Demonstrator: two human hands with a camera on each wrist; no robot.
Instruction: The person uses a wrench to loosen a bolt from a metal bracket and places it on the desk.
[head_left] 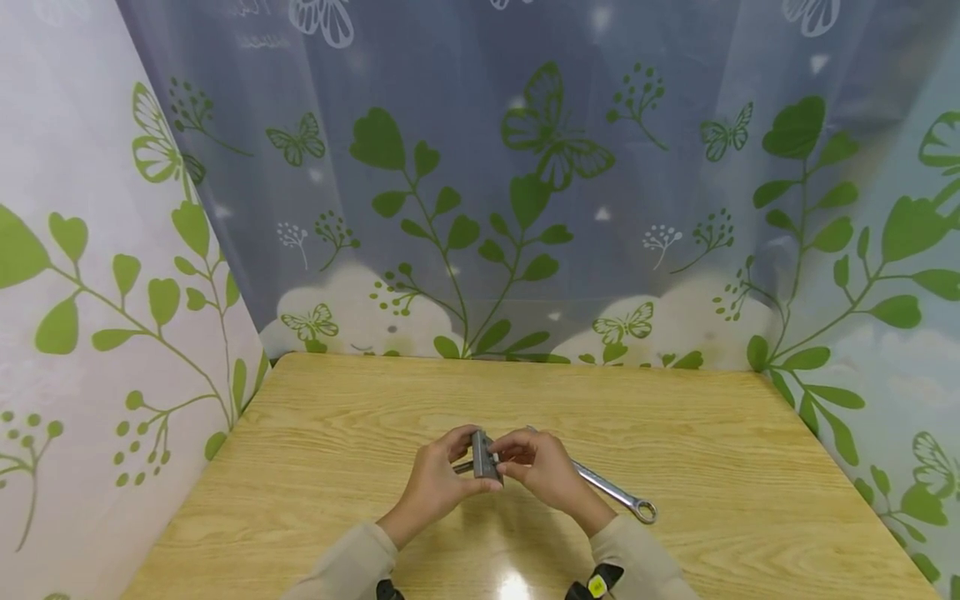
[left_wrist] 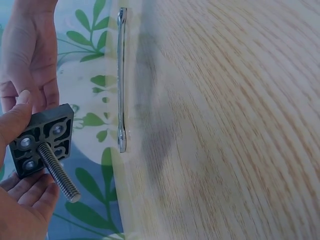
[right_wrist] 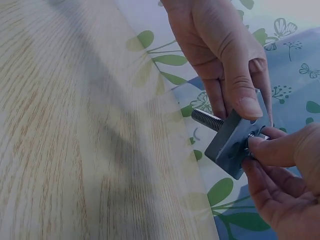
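My left hand (head_left: 435, 479) grips a grey square plate (head_left: 483, 458) by its edges, thumb on one side and fingers on the opposite one. A threaded bolt (left_wrist: 59, 172) sticks out of the plate's ribbed face, which has several round holes near its corners. On the flat face, the thumb and fingers of my right hand (right_wrist: 287, 172) pinch at the shiny metal end of the bolt, mostly covered by the fingertips. Both hands hold the plate above the table. Right of them in the head view, a combination wrench (head_left: 611, 490) lies partly behind my right hand.
The wood-grain table (head_left: 337, 400) stretches out on all sides of the hands. Printed curtains with leaves and butterflies, such as the back curtain (head_left: 465, 108), stand along its far and side edges. Straps with black devices (head_left: 596, 582) sit on the wrists.
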